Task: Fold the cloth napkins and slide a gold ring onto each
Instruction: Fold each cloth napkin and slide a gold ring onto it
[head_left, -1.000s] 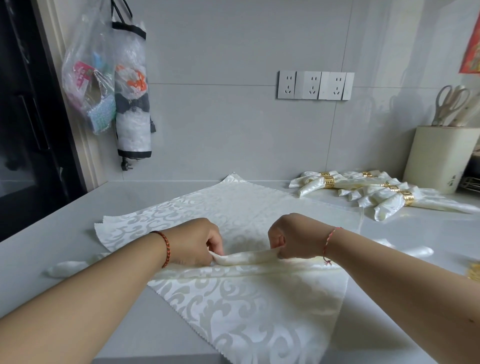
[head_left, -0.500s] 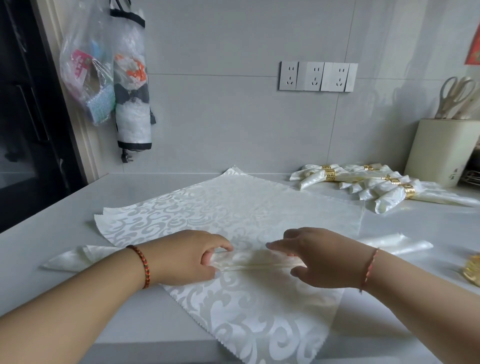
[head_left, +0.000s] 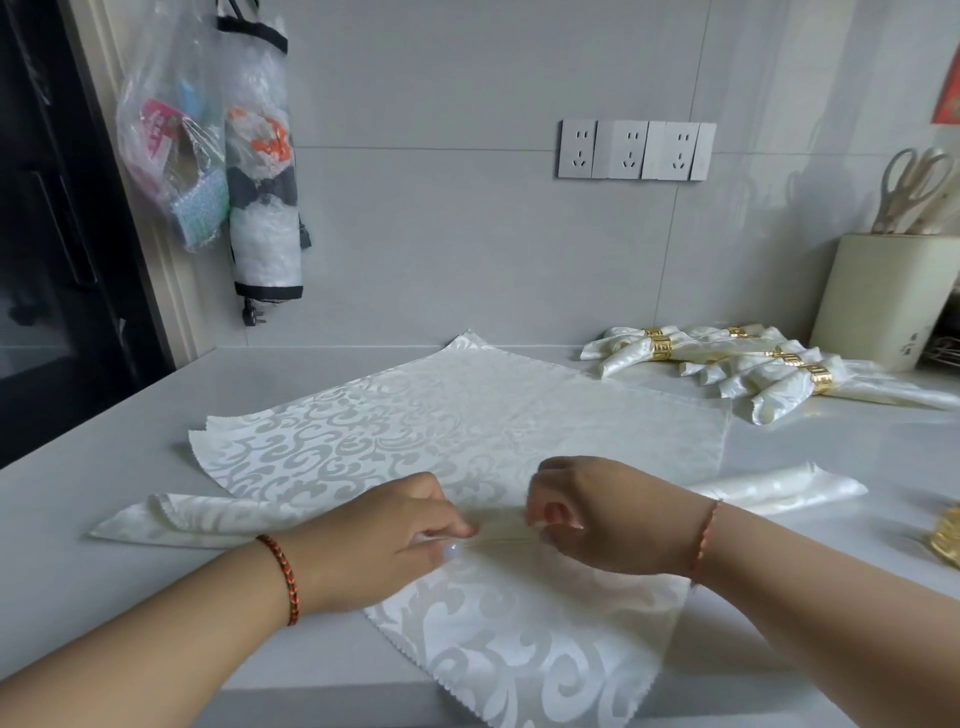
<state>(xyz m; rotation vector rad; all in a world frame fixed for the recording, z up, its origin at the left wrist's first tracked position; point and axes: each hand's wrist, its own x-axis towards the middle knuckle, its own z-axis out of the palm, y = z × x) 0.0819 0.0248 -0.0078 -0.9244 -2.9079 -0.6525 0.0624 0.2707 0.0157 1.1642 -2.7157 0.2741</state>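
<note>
- At the middle of the grey bench (head_left: 130, 426), a cream damask napkin (head_left: 467, 415) lies spread like a diamond, one corner toward the wall, another hanging past the near edge.
- Across its middle runs a narrow pleat (head_left: 498, 538); its folded ends stick out as flat points to either side, well beyond the wrists.
- Left hand (head_left: 384, 540) lies over the pleat with fingers curled, thumb and fingertips pinching the fabric ridge.
- Right hand (head_left: 597, 519) faces it just beside, fingers bent down, pinching the same ridge from the other side; a small gap of cloth shows between them.
- Judging by this, the step in hand is the folding: the napkin is being gathered pleat by pleat, with most of the cloth unfolded on both sides of the ridge.
- Toward the back right, finished napkins (head_left: 753, 369) lie in a heap, each rolled and wearing a gold band, so part of the task looks done.
- Loose gold rings (head_left: 946, 540) show at the right edge, partly cut off; how many I cannot tell.
- Next move likely calls for both hands to hold the ridge firmly while drawing more flat cloth into it, keeping the pleat even along its length.
- Slippery satin weave could let the pleat spring open if either pinch loosens.
- Only once the cloth is a narrow strip can a ring go on.
</note>
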